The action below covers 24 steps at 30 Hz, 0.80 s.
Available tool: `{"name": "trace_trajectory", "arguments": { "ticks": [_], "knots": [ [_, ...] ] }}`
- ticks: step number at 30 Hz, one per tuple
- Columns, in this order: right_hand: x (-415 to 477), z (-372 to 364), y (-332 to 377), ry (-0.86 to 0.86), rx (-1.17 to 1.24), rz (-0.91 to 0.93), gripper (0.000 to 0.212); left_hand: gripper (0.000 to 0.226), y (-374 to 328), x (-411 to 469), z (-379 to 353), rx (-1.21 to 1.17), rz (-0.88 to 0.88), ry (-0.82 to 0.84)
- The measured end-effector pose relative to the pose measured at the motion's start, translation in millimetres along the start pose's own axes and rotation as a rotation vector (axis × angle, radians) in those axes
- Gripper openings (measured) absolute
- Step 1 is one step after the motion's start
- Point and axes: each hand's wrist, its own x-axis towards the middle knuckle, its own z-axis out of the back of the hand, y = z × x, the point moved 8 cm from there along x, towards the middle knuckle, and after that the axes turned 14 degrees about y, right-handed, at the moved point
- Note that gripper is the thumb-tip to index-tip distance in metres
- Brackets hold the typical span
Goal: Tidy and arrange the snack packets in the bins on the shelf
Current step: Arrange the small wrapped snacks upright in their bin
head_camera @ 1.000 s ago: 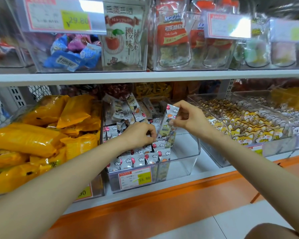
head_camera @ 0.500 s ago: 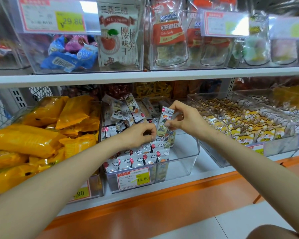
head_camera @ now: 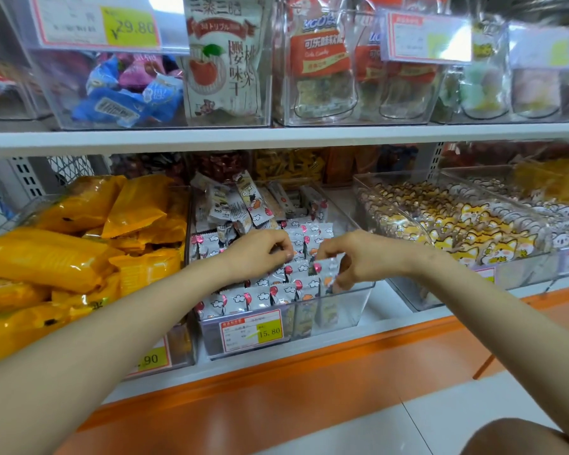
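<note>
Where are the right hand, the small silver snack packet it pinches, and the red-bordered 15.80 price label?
right hand (head_camera: 363, 257): head view, back of hand.
small silver snack packet (head_camera: 326, 270): head view, front face.
red-bordered 15.80 price label (head_camera: 251, 330): head view, centre of label.

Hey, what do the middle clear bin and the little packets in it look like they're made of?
The middle bin: clear, glossy rigid plastic, possibly acrylic; its contents show through the walls. The small packets: thin shiny plastic film, probably; serrated crimped edges and printed surfaces catch the light.
</note>
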Motion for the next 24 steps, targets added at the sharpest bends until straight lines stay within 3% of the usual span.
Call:
{"name": "trace_trajectory", "arguments": {
  "ticks": [2,5,9,12,15,18,20,22,24],
  "knots": [
    [3,-9,1,0.048,-0.004,0.012,0.017,0.017,0,-1,0,0.024,0.000,0.000],
    [5,-13,0,0.067,0.025,0.023,0.032,0.020,-2,-2,1,0.079,-0.002,-0.004],
    [1,-11,1,0.054,0.043,0.029,0.011,0.021,-6,-5,2,0.098,-0.020,-0.015],
    [0,-9,-2,0.054,0.141,-0.002,0.034,0.022,-14,-6,5,0.113,-0.052,-0.040],
    [-4,-9,-2,0.061,0.231,0.004,0.034,0.023,-31,-10,5,0.019,-0.121,-0.029],
    [-13,1,-2,0.028,0.273,0.023,0.019,0.026,-41,-10,-6,-0.094,-0.154,0.089],
    [-19,20,-7,-0.085,0.273,0.030,0.011,0.032,-42,-10,-15,-0.099,-0.132,0.185],
    [-22,47,-18,-0.321,0.188,-0.004,0.005,0.037,-41,-12,-20,-0.072,-0.117,0.234],
    [-19,69,-28,-0.555,-0.007,-0.074,0.012,0.035,-40,-13,-21,-0.052,-0.113,0.242]
  ]
}}
